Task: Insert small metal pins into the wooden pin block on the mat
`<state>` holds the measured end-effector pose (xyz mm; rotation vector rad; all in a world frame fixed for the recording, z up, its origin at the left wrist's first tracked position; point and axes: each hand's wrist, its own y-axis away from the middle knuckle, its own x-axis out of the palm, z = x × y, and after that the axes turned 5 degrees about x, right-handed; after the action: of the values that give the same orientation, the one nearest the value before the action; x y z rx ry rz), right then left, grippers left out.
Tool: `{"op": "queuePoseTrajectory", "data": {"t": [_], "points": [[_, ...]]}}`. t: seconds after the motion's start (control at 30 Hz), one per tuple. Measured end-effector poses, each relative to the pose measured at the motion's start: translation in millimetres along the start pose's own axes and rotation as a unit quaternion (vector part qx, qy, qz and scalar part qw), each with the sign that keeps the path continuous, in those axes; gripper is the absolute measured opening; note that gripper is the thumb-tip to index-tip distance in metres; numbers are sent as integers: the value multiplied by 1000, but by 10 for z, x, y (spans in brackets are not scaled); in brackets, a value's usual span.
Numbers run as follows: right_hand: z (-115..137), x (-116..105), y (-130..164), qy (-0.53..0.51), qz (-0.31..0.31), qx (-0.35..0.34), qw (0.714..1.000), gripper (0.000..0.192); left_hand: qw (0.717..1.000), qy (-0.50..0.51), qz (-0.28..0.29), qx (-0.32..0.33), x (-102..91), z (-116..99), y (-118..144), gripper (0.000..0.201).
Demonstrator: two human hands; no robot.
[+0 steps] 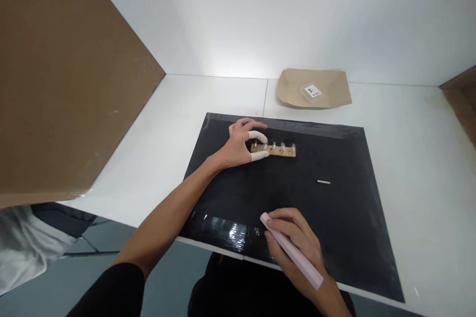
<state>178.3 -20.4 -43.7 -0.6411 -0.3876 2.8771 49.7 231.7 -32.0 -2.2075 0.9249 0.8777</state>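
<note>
My left hand [240, 146] reaches to a narrow wooden strip [285, 153] on the black mat. White finger cots cover its thumb and index finger, which close around the strip near its left end, by one of the clear pieces. Several small clear, capsule-like pieces [282, 147] stand in a row along the strip. Nearer the front edge, my right hand [295, 242] is closed on a pale pink, straight-sided stick [297, 256], held slantwise like a pen. Its upper end points toward the strip, apart from it.
A short whitish rod [323, 182] lies on the black mat [349, 237], right of the strip. Behind the mat, a brown cardboard tray [334, 94] holds a small clear labelled box [311, 91]. A large brown panel [67, 74] borders the table on the left.
</note>
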Motion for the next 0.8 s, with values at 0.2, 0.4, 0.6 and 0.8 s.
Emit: {"op": "queuePoseTrajectory", "data": {"t": [0.2, 0.4, 0.6, 0.8], "points": [[5, 8, -23, -7, 1, -1, 1000, 27, 1000, 2, -4, 1, 3, 0, -2, 18], [14, 5, -20, -6, -5, 3, 1000, 28, 1000, 25, -2, 4, -1, 18, -7, 13], [15, 11, -29, 1, -6, 10, 1000, 26, 999, 35, -4, 2, 3, 14, -12, 5], [11, 4, -31, -8, -3, 8, 1000, 29, 999, 37, -6, 3, 14, 22, -14, 4]]}}
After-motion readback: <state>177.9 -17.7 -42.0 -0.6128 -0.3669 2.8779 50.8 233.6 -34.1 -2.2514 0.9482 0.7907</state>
